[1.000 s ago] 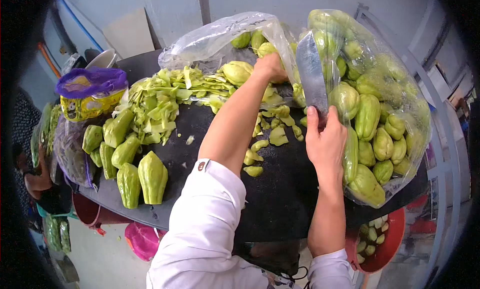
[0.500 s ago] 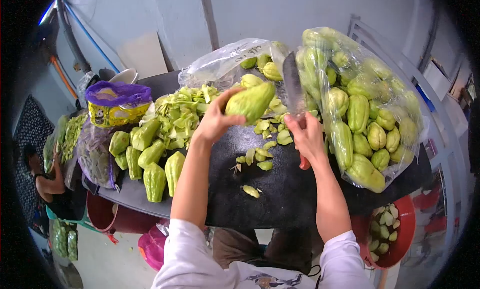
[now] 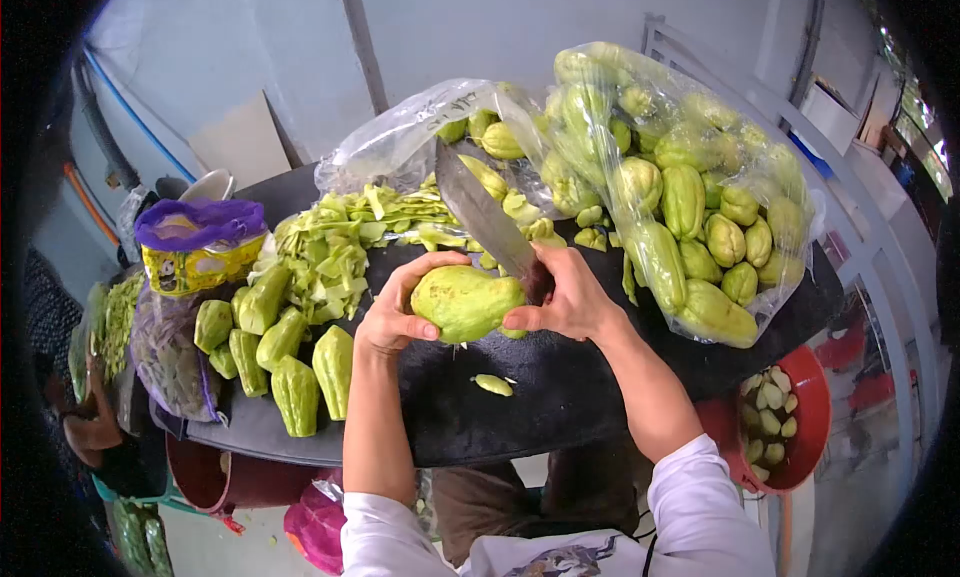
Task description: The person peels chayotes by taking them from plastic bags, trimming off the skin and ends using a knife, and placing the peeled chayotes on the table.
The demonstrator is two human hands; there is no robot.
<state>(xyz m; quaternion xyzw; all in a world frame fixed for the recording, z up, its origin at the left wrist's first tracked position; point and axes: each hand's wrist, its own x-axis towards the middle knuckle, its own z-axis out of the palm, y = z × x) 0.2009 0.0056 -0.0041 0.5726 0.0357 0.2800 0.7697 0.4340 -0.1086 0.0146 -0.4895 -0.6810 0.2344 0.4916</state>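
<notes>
My left hand (image 3: pixel 402 302) is closed round the left end of a green chayote (image 3: pixel 466 303), held above the dark table (image 3: pixel 540 407). In my right hand (image 3: pixel 572 289) is a large knife (image 3: pixel 487 215), its broad dark blade pointing up and to the left. The blade's base and my right thumb are at the chayote's right end, where a small green piece shows by the thumb. My fingers hide the knife's handle. Below, a small cut piece (image 3: pixel 493 385) lies on the table. Behind my hands spreads a heap of green peelings (image 3: pixel 330 252).
Several peeled chayotes (image 3: pixel 295 395) stand at the left, beside a purple mesh bag (image 3: pixel 175 352). A large clear bag of chayotes (image 3: pixel 690 202) fills the right side. A red bucket (image 3: pixel 815 427) holds pieces in liquid. Another person (image 3: pixel 95 427) is at far left.
The chayote has come down and turned more level. My right hand has moved left with the knife, bringing the blade's base to the chayote's end. The view has shifted slightly.
</notes>
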